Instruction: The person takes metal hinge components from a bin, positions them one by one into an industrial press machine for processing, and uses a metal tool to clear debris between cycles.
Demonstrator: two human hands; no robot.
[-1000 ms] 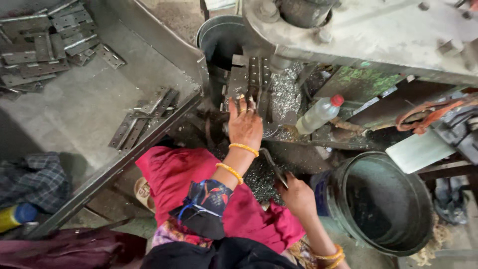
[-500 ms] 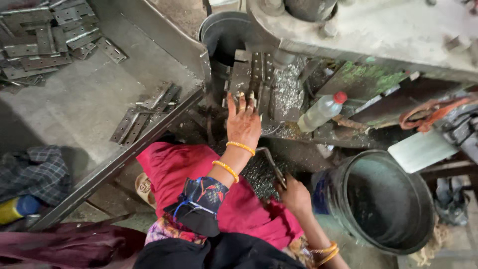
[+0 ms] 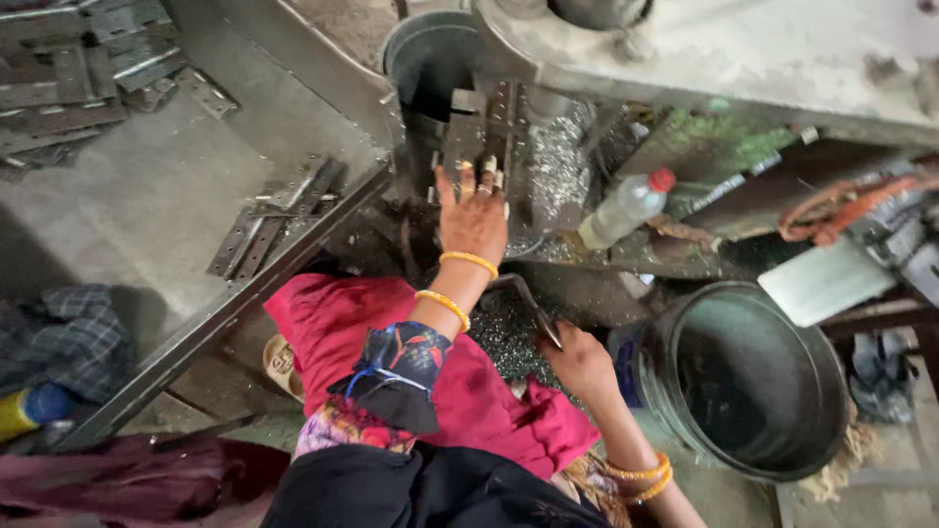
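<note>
left hand (image 3: pixel 473 217) reaches up at 12 o'clock, fingers spread flat on the dark metal plates (image 3: pixel 479 132) in the press (image 3: pixel 685 49), not gripping. right hand (image 3: pixel 579 360) at 4 o'clock from it is clenched on a bent metal strip (image 3: pixel 528 301) above a pile of shiny metal bits (image 3: pixel 504 332). plastic bottle (image 3: pixel 626 207) at 2 o'clock, black bucket (image 3: pixel 745 376) at 4 o'clock, loose hinges (image 3: pixel 274 210) at 9 o'clock.

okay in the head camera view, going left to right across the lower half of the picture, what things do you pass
yellow and blue container → checked cloth → red cloth on the lap → right hand holding a bent metal piece → big dark bucket → pale flat sheet
</note>
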